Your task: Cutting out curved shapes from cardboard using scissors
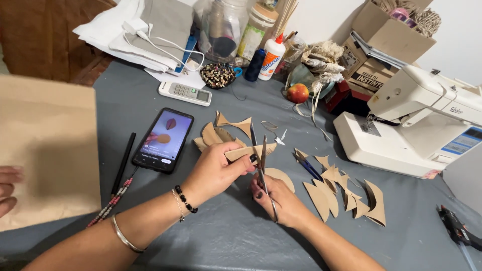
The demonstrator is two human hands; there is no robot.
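Left hand (213, 170) pinches a brown paper piece (249, 150), thumb and fingers pressed tight on it, right at the middle of the grey table (241, 236). Right hand (278, 200) is wrapped around the scissors (263, 168), fingers closed on the handles, blades pointing up and meeting the paper's edge.

Containers along the back: a clear jar (222, 27) with something dark inside, too blurred to name; a small dish of beads (218, 75); an open cardboard box (384, 42) with papers tucked in and a ball of twine on top. A glue bottle (271, 58) stands upright beside a dark spool.

Edges now. The phone (163, 139) lies just left of the hands, a black pencil (123, 163) beside it. Cut paper shapes (346, 195) fan out to the right, and the white sewing machine (416, 125) crowds the right edge. A large brown sheet (47, 150) covers the left side, another person's fingers (9, 188) on its rim. Bare table shows in front, between the forearms and toward the near edge.
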